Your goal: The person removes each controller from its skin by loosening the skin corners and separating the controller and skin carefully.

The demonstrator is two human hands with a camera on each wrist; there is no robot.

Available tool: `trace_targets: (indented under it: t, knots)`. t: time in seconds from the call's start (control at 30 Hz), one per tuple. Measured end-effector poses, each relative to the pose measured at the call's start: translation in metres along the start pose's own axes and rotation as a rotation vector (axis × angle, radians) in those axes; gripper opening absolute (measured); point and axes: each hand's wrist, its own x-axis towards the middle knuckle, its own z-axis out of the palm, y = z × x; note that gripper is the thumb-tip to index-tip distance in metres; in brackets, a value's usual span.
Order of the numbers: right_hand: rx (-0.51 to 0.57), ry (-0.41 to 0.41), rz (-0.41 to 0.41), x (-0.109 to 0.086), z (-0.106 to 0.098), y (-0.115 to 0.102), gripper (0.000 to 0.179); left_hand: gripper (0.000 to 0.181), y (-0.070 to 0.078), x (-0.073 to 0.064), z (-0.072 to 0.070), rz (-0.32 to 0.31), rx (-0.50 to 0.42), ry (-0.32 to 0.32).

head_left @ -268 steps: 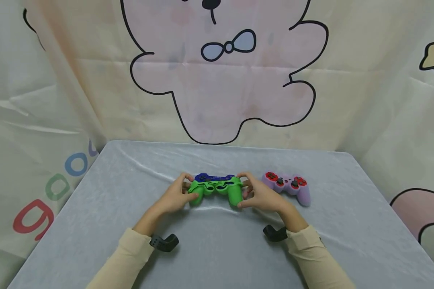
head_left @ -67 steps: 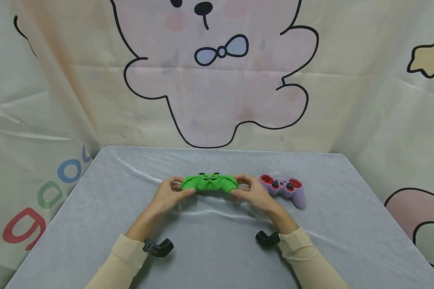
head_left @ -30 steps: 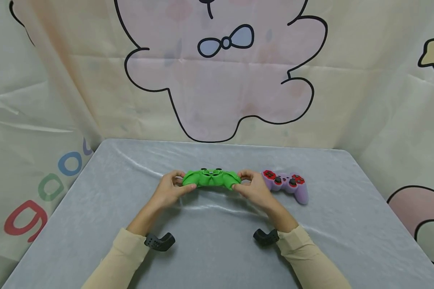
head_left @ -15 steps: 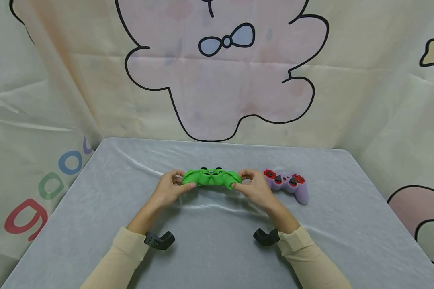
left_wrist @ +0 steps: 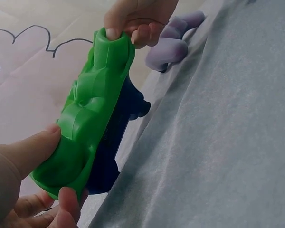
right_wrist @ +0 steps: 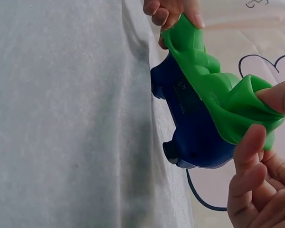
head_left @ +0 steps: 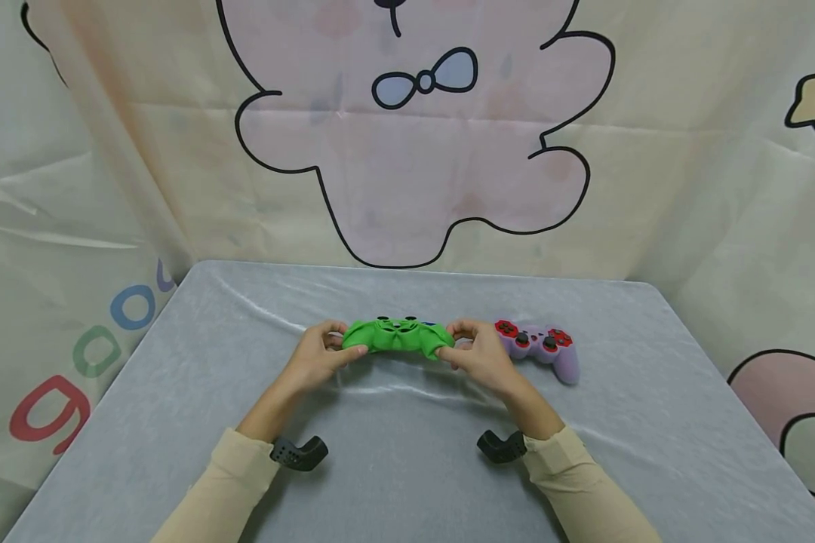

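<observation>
A soft green controller cover spans the space between my two hands over the table. Beneath it is a blue game controller, partly wrapped; its underside and shoulder buttons stick out in both wrist views. My left hand pinches one end, thumb on the green grip and fingers below. At the other end my right hand pinches the cover, which is folded and puckered under the thumb. In the head view only a sliver of blue shows, by the right fingers.
A purple controller with red button areas and black sticks lies on the grey cloth-covered table, just right of my right hand. A printed curtain hangs behind the table's far edge.
Earlier the blue controller showed behind the green cover, whose grips pointed towards me; now the cover hides most of it from above. During the last second, the right end has shifted slightly, baring some blue.
</observation>
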Motion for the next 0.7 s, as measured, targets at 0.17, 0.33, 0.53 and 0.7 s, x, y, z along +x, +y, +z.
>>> trace_targets:
  t: [0.17, 0.33, 0.53, 0.7]
  knots:
    - [0.011, -0.008, -0.021, 0.0, 0.0, 0.0, 0.022, 0.043, 0.0, 0.0, 0.0, 0.011, -0.002, -0.005]
    - [0.021, -0.018, -0.07, 0.003, -0.001, 0.001, 0.024, 0.042, 0.002, 0.002, -0.002, 0.015, 0.005, -0.002]
    - [-0.039, -0.13, -0.083, 0.006, -0.002, 0.008, 0.046, 0.046, 0.004, 0.002, -0.002, 0.007, 0.021, 0.014]
    - [-0.055, -0.248, -0.082, 0.002, -0.002, 0.014, 0.059, 0.054, 0.0, -0.003, -0.001, 0.005, 0.027, 0.007]
